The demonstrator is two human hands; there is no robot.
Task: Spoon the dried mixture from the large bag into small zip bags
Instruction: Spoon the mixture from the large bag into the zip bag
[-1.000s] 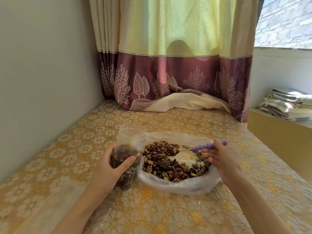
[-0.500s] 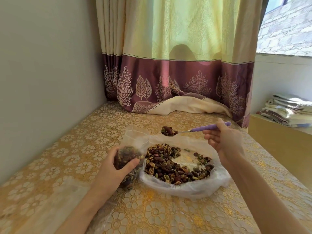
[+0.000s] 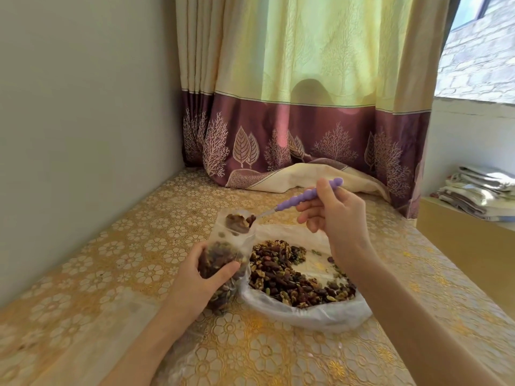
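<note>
A large clear bag [image 3: 312, 316] lies open on the table with a brown and green dried mixture [image 3: 289, 274] spread inside. My left hand [image 3: 200, 280] grips a small zip bag [image 3: 225, 257], held upright and partly filled, just left of the large bag. My right hand [image 3: 334, 215] holds a spoon by its purple beaded handle [image 3: 303, 197]. The spoon bowl [image 3: 242, 221], heaped with mixture, sits inside the small bag's open mouth.
The table wears a gold floral cloth [image 3: 167, 246]. A grey wall [image 3: 83, 135] runs along the left. A cream and maroon curtain [image 3: 306, 121] hangs at the back, its hem lying on the table. Folded cloths [image 3: 479, 196] are stacked on a ledge at right.
My right hand lifted a loaded spoon out of the large bag and carried it left into the mouth of the small bag. My left hand kept holding the small bag.
</note>
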